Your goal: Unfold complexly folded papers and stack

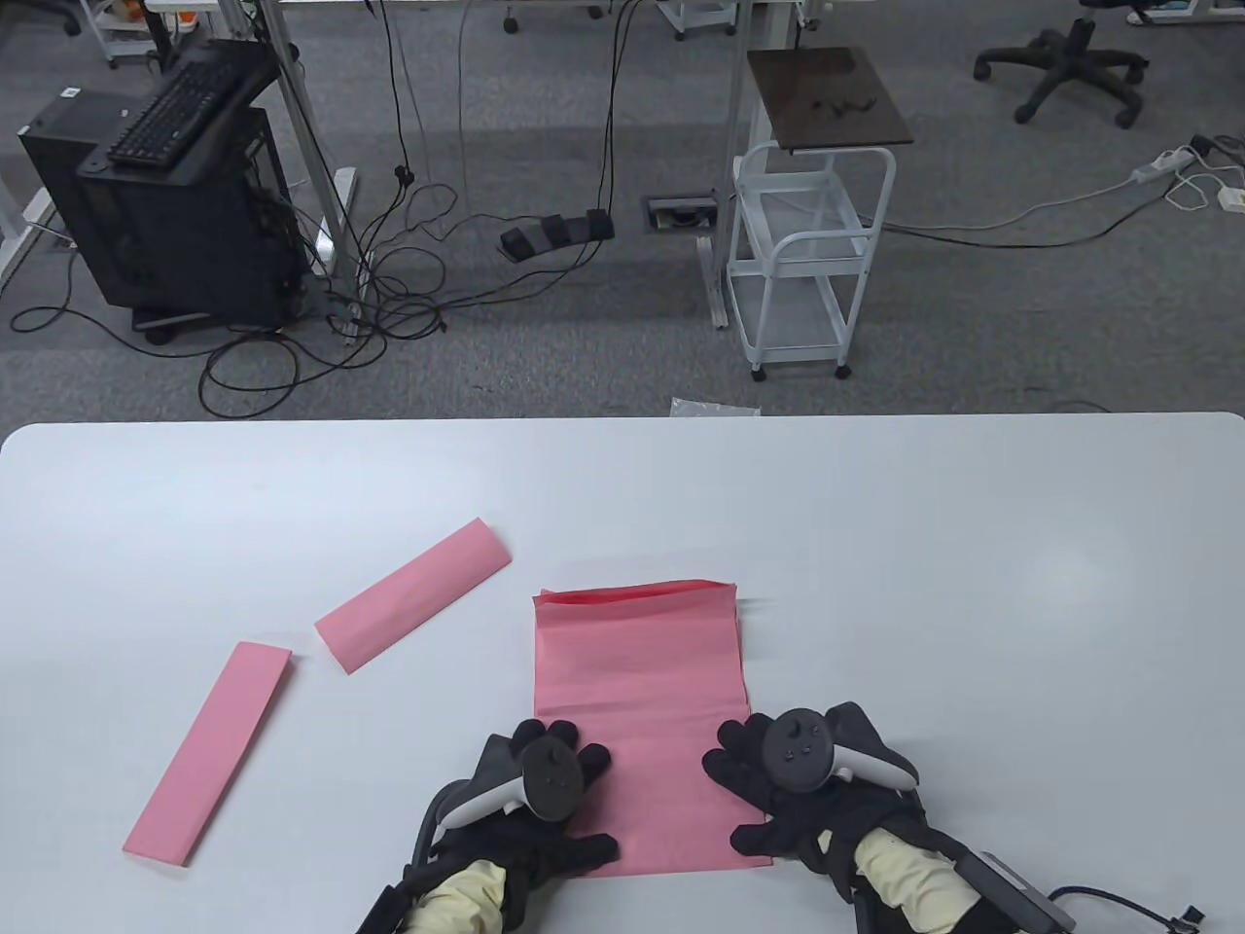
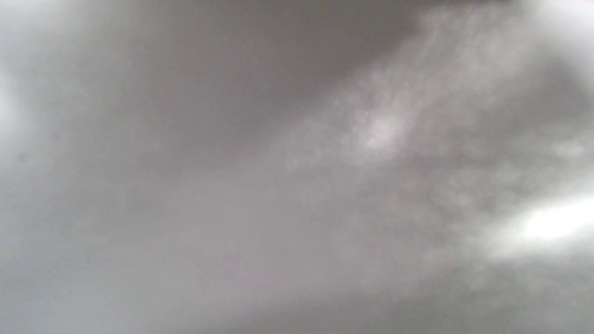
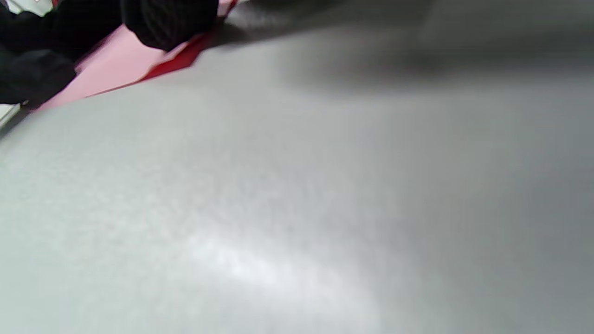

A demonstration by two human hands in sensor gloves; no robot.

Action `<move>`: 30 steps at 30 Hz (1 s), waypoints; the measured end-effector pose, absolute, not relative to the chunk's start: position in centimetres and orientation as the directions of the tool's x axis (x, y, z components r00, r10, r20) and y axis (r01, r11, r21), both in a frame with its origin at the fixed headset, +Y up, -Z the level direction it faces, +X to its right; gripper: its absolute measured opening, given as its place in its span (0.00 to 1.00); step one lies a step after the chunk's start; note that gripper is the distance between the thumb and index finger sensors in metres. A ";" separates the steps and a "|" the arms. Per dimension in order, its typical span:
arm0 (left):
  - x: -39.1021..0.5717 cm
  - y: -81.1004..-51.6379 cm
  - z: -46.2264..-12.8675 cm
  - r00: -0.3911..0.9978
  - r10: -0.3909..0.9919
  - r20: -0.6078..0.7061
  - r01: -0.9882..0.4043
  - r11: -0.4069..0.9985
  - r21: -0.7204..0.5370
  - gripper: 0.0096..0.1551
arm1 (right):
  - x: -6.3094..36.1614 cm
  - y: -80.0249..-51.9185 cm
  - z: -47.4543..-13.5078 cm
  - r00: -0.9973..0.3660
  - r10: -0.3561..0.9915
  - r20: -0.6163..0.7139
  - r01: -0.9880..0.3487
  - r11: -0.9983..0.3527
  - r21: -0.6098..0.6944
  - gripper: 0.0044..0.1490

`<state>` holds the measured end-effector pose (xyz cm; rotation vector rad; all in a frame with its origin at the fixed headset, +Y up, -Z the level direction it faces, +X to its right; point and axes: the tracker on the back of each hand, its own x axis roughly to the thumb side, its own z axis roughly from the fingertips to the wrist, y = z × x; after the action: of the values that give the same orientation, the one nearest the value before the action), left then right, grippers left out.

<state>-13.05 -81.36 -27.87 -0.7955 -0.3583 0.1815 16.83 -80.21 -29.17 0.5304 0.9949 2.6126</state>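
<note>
A pink paper (image 1: 642, 700), partly unfolded, lies on the white table (image 1: 973, 584) right in front of me. Its far edge (image 1: 637, 592) still carries a slightly raised fold. My left hand (image 1: 559, 783) rests flat on the paper's near left corner and my right hand (image 1: 768, 778) rests flat on its near right edge. In the right wrist view, black gloved fingertips (image 3: 167, 23) press on the pink paper (image 3: 116, 65). Two narrow folded pink strips lie to the left, one (image 1: 413, 595) nearer the middle and one (image 1: 209, 752) further out. The left wrist view is a grey blur.
Beyond the table's far edge, the carpeted floor holds a white wire cart (image 1: 807, 253), a black computer case with a keyboard on top (image 1: 165, 195) and loose cables (image 1: 409, 282). A small clear plastic scrap (image 1: 715, 408) lies just past the far edge.
</note>
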 end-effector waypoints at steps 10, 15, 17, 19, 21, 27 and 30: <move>-13.0 -81.4 -27.8 0.922 0.291 0.257 -0.015 0.687 -0.727 0.54 | 10.4 -79.0 -29.7 -0.817 0.403 0.413 -0.054 -0.766 0.641 0.47; -13.0 -81.3 -27.8 0.920 0.291 0.261 -0.011 0.687 -0.727 0.55 | 10.8 -80.1 -33.7 -0.855 0.404 0.325 -0.121 -0.765 0.633 0.44; -13.0 -81.3 -27.8 0.920 0.291 0.263 -0.010 0.687 -0.726 0.55 | 12.5 -80.1 -35.6 -0.882 0.423 0.208 -0.210 -0.748 0.630 0.40; -13.0 -81.3 -27.8 0.920 0.292 0.263 -0.010 0.687 -0.727 0.54 | 14.8 -80.1 -37.4 -0.904 0.414 0.102 -0.283 -0.761 0.584 0.37; -13.0 -81.3 -27.8 0.920 0.292 0.263 -0.010 0.687 -0.727 0.55 | 16.5 -80.0 -38.6 -0.907 0.421 0.007 -0.343 -0.749 0.566 0.36; -13.0 -81.3 -27.8 0.920 0.290 0.264 -0.008 0.687 -0.726 0.55 | 15.6 -79.0 -38.3 -0.939 0.340 0.057 -0.262 -0.810 0.524 0.37; -13.0 -81.3 -27.8 0.920 0.290 0.264 -0.008 0.687 -0.727 0.54 | 13.3 -78.3 -36.2 -0.910 0.313 0.274 -0.156 -0.867 0.473 0.43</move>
<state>-12.99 -81.32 -27.77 -0.8004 -0.3771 0.1709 13.27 -78.30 -36.22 0.5057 0.6602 2.7727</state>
